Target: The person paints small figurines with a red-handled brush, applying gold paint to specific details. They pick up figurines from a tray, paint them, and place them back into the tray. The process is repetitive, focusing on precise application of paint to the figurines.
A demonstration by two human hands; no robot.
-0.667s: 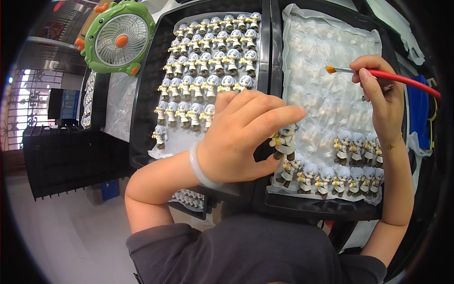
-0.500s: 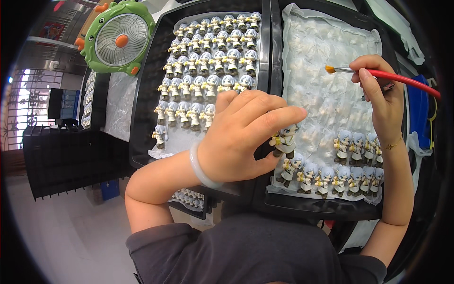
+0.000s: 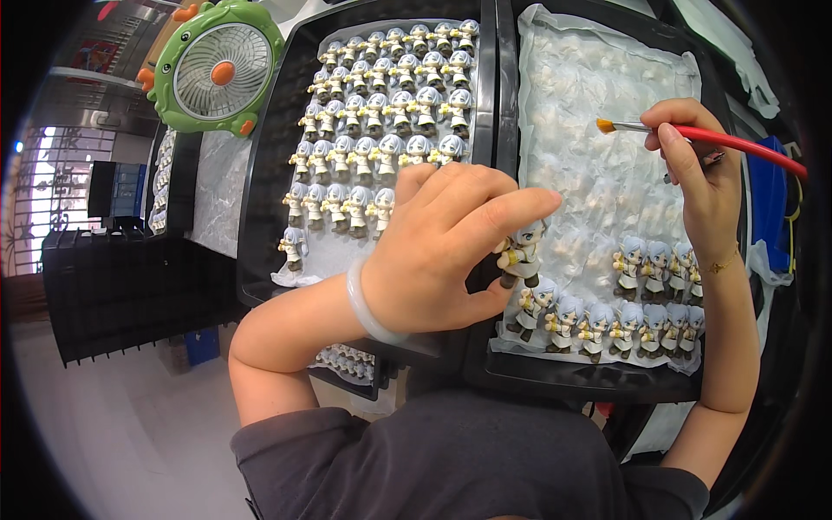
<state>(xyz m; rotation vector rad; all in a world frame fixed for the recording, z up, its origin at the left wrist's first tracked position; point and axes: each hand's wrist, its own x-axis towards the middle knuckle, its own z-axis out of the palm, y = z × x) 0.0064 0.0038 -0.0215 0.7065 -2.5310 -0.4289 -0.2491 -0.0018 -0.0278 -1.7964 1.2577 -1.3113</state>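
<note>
Between the thumb and fingers of my left hand (image 3: pixel 451 238) is a small figurine (image 3: pixel 522 256) with pale hair, a white outfit and dark boots. It is held above the near left part of the right tray, close to the figurines (image 3: pixel 598 331) lying in rows there. My right hand (image 3: pixel 700 160) is closed around a red-handled paintbrush (image 3: pixel 737 146). The brush's orange-brown bristles point left, over the white tissue (image 3: pixel 598 95), well apart from the held figurine. The tips of several right-hand fingers are partly hidden.
A black tray (image 3: pixel 496 78) on the left holds several rows of similar figurines. A green animal-shaped fan (image 3: pixel 217 74) stands at the far left. Blue bins (image 3: pixel 767 208) are beyond my right forearm. More figurines lie in a lower tray (image 3: pixel 347 364) under my left arm.
The figurine in my left hand has tilted or shifted very slightly. Both hands and the paintbrush stay almost where they were.
</note>
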